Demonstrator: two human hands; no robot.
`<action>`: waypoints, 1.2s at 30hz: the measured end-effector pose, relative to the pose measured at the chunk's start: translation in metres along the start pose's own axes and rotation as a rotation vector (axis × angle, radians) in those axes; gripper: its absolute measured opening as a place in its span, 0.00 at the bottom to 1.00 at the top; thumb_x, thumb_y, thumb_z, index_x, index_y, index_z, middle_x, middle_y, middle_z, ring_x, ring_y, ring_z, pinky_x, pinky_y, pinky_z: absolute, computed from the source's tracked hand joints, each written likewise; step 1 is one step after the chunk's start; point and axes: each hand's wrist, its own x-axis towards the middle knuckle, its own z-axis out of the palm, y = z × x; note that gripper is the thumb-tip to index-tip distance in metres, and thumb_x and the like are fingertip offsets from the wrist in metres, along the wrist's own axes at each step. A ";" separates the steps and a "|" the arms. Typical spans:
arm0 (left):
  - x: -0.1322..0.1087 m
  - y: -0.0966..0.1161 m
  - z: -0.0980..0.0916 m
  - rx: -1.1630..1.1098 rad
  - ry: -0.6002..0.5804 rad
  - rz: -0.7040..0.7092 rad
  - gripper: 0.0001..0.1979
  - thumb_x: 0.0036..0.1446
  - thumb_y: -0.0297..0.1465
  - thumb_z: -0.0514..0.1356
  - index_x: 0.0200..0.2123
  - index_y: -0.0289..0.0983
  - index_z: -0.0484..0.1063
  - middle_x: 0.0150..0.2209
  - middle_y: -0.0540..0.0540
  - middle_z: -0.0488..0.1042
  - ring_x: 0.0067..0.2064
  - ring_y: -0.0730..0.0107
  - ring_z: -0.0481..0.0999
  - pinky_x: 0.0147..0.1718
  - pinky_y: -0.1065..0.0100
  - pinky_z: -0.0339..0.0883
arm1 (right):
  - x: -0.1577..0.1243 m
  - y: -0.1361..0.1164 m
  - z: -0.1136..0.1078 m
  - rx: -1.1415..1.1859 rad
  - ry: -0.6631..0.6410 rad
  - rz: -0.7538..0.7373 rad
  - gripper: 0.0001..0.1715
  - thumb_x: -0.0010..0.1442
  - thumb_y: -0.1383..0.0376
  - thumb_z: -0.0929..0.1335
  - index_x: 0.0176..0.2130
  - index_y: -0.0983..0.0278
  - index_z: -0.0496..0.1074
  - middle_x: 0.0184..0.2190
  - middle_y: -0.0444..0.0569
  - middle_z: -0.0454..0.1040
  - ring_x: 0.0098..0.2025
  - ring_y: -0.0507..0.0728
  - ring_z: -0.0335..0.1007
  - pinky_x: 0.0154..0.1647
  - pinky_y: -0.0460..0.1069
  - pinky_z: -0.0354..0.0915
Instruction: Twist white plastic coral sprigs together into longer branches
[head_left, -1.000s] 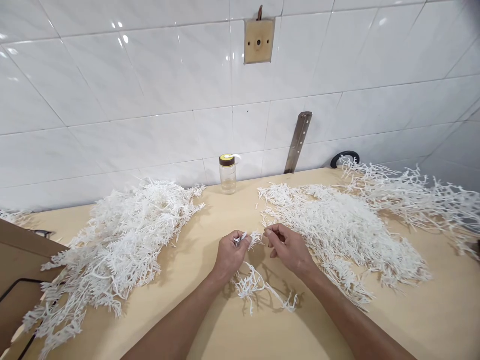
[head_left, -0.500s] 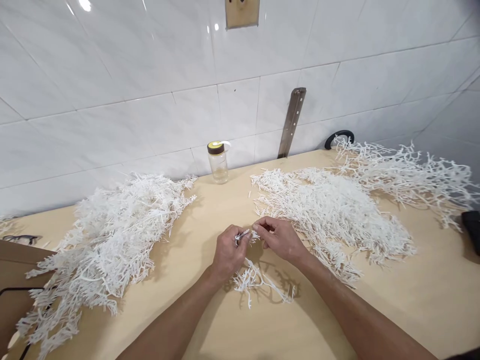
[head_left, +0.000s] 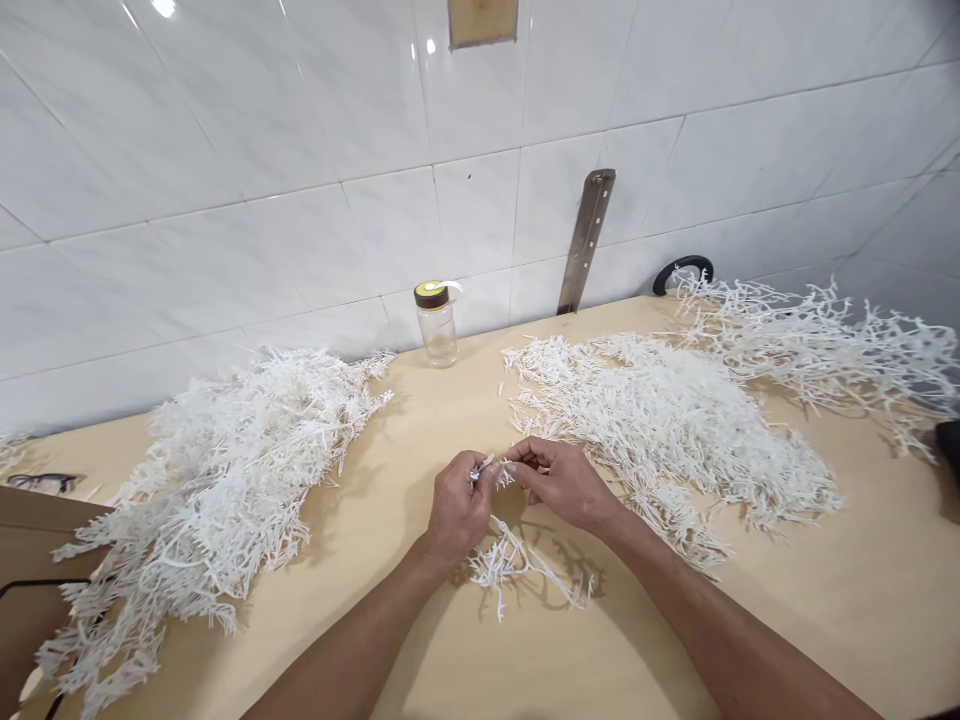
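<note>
Closing in since a second ago, our right hand (head_left: 562,485) now sits almost knuckle to knuckle with the left, and our view has dipped a touch. Over on the left, a big heap of white branching pieces (head_left: 217,480) is spread out well clear of our arms. The jar (head_left: 436,322) stands back by the tiled wall, out of the way. Centre stage, our left hand (head_left: 459,505) has thumb and forefinger pinched narrow on a white sprig (head_left: 491,468), held just off the table (head_left: 825,600) so both sets of fingertips can get at it. The right hand's fingers nip its other end, curled tight. Under our wrists lies a loose branch (head_left: 517,570). On the right, the second heap (head_left: 660,430) almost touches our right hand, close enough, we judge, for easy reach.
</note>
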 end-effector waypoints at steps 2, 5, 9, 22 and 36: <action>0.000 -0.001 0.001 -0.004 -0.002 0.010 0.12 0.61 0.38 0.56 0.32 0.37 0.72 0.28 0.49 0.73 0.29 0.71 0.69 0.31 0.70 0.62 | 0.000 0.001 0.001 -0.047 0.037 -0.020 0.11 0.59 0.59 0.67 0.35 0.63 0.75 0.27 0.46 0.75 0.26 0.52 0.68 0.24 0.46 0.69; -0.001 -0.003 0.002 -0.009 -0.008 0.046 0.11 0.62 0.36 0.56 0.34 0.37 0.74 0.32 0.47 0.76 0.33 0.69 0.73 0.34 0.69 0.64 | 0.000 0.002 0.002 -0.135 0.079 -0.068 0.09 0.60 0.62 0.66 0.35 0.63 0.75 0.29 0.47 0.77 0.29 0.53 0.71 0.27 0.46 0.68; -0.001 -0.006 0.003 0.019 -0.009 0.086 0.11 0.62 0.35 0.56 0.36 0.37 0.76 0.33 0.46 0.77 0.34 0.68 0.74 0.37 0.68 0.67 | 0.000 0.003 0.004 -0.201 0.089 -0.090 0.09 0.60 0.64 0.65 0.37 0.63 0.75 0.31 0.48 0.77 0.31 0.54 0.72 0.29 0.47 0.68; 0.000 -0.004 0.005 -0.050 0.026 0.010 0.12 0.62 0.37 0.56 0.33 0.36 0.73 0.29 0.49 0.74 0.30 0.71 0.71 0.32 0.70 0.64 | 0.003 0.010 0.002 0.116 -0.039 0.113 0.12 0.58 0.57 0.68 0.36 0.64 0.75 0.29 0.46 0.75 0.23 0.51 0.67 0.24 0.47 0.70; 0.001 0.000 0.003 -0.080 -0.060 -0.023 0.14 0.61 0.39 0.55 0.29 0.36 0.70 0.25 0.51 0.70 0.27 0.73 0.64 0.28 0.72 0.59 | 0.001 0.011 0.009 -0.060 0.066 -0.019 0.09 0.60 0.60 0.66 0.33 0.63 0.70 0.25 0.44 0.73 0.23 0.51 0.67 0.24 0.46 0.64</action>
